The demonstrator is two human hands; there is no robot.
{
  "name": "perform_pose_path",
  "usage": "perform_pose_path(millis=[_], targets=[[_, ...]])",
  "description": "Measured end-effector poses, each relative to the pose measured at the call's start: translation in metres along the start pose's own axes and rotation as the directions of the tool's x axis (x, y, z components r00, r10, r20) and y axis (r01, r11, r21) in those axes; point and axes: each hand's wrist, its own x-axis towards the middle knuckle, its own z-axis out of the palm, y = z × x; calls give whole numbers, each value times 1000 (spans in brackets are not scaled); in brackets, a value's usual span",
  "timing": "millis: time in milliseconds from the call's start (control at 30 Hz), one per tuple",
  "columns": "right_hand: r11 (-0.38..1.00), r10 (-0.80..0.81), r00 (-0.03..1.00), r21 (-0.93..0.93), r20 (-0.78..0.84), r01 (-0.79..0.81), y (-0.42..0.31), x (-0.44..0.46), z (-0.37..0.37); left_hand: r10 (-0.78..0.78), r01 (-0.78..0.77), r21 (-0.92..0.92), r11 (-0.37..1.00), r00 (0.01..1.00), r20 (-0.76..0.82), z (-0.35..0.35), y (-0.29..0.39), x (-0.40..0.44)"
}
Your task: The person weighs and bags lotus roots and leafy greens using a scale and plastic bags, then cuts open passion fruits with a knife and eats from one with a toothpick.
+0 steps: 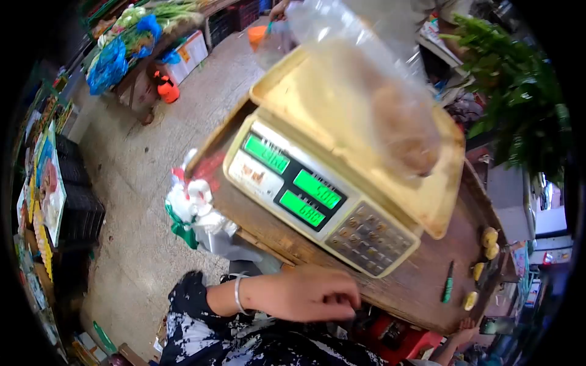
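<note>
My left hand (320,294), with a pale bracelet at its wrist, hovers by the table's near edge below the scale's keypad. Its fingers are loosely curled, and nothing shows in them. My right hand (465,333), small at the lower right, lies at the table's corner with its fingers stretched out. A cream digital scale (317,189) with green lit numbers stands tilted in my view; its digits are blurred. On its yellowish tray (293,91) is a clear plastic bag (403,122) holding brown roundish produce, smeared by motion; the kind cannot be told.
The wooden table (421,268) bears a green-handled knife (448,282) and several small yellowish pieces (470,299). Plastic bags (198,210) hang at its left edge. Leafy greens (519,91) stand at right. Another person's hand (279,10) shows at the top. An orange bottle (166,88) stands left.
</note>
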Motion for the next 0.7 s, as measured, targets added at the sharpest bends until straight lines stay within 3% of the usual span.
perform_pose_path(millis=[67, 100, 133, 167, 233, 267, 300, 333, 367, 400, 467, 500, 567, 600, 667, 700], targets=[[968, -23, 967, -248, -253, -42, -43, -37, 15, -62, 25, -109, 994, 936, -348, -7, 19, -13], [845, -341, 925, -486, -165, 225, -48, -33, 8, -150, 42, -246, 968, 885, -442, -13, 32, -17], [729, -489, 871, -525, 53, 440, -98, -85, 46, -255, 45, -385, 922, 817, -517, -18, 42, -19], [717, -488, 854, -474, 182, 511, -113, -100, 64, -255, -10, -396, 918, 749, -611, -26, 52, -20], [682, -493, 686, -252, 535, 687, -172, -193, 131, -210, -147, -362, 921, 595, -776, -48, 69, -7], [465, -476, 492, -266, 729, 844, -212, -246, 159, -166, -225, -316, 922, 509, -845, -59, 76, 3], [500, -650, 320, 72, 689, 863, -196, -268, 189, -112, -248, -228, 941, 408, -906, -68, 81, 16], [614, -418, 265, 56, 869, 787, -255, -320, 218, -54, -261, -136, 956, 299, -953, -79, 82, 27], [663, -391, 177, 144, 903, 734, -275, -349, 253, -26, -310, -147, 939, 362, -932, -96, 76, 32], [656, -536, 165, 285, 828, 699, -287, -371, 289, -120, -248, -247, 937, 435, -892, -110, 82, 34], [679, -474, 192, 217, 859, 701, -296, -389, 359, -255, -242, -389, 889, 445, -858, -129, 81, 46], [725, -486, 272, 209, 830, 657, -284, -393, 402, -248, -230, -386, 893, 463, -851, -134, 85, 50], [928, 77, 235, -156, 969, 337, -300, -401, 456, -322, -306, -570, 763, 585, -745, -144, 92, 55], [932, 85, 263, -170, 961, 320, -295, -405, 464, -327, -278, -576, 768, 603, -727, -150, 86, 59], [981, 186, -202, -194, 962, -22, -293, -414, 477, -285, -348, -598, 722, 638, -716, -162, 76, 71], [980, 184, -177, -193, 967, -37, -294, -420, 476, -326, -313, -645, 697, 663, -674, -165, 77, 72]])
